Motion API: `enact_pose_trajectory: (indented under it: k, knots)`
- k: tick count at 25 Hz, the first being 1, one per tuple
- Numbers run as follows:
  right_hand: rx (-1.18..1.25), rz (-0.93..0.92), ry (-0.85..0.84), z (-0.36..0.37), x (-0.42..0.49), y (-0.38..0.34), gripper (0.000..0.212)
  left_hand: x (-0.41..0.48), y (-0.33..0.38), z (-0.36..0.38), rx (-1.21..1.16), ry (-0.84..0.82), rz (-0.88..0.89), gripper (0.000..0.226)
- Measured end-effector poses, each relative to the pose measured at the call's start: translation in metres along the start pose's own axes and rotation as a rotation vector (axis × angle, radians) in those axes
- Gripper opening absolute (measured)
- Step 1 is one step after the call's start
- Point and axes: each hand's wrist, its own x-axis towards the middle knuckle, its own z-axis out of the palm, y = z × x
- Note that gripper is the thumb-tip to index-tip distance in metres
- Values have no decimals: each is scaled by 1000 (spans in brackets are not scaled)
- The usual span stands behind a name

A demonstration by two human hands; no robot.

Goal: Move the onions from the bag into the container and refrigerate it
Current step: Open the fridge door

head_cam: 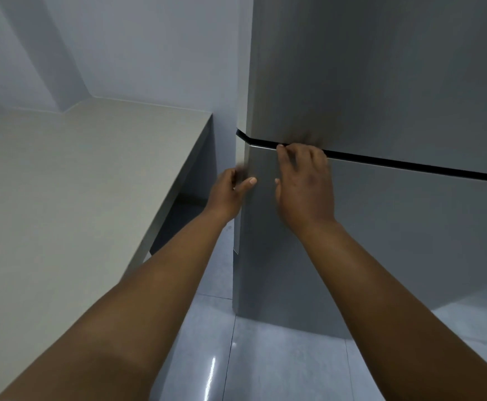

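A tall silver refrigerator (381, 82) fills the right half of the view, with a dark gap between its upper door and its lower door (395, 227). Both doors look shut. My left hand (229, 192) curls around the left edge of the lower door, thumb on the front face. My right hand (304, 183) lies flat on the front of the lower door near its top left corner, fingertips reaching the gap. Neither hand carries anything. No onions, bag or container are in view.
A grey countertop (77, 183) runs along the left, its right end close to the refrigerator. A narrow strip of wall and glossy tiled floor (265, 357) lies between them and below my arms.
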Motion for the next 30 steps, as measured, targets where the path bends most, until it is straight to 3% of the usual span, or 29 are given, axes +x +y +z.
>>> enact_pose_trajectory:
  k: [11,16,22,30]
  knots:
    - [-38,80,-82,-27,-11,-16,47,-37,1,-9,80,-36,22,42]
    - [-51,139,-21,-60,-60,-40,64,-112,-12,-24,150,-83,86,46]
    - [-51,307,-38,-124,-133,-78,84,-223,-18,-33,99,-235,198,44]
    - [-182,653,-42,-232,-232,-106,97,-383,-8,-14,-42,-640,347,49]
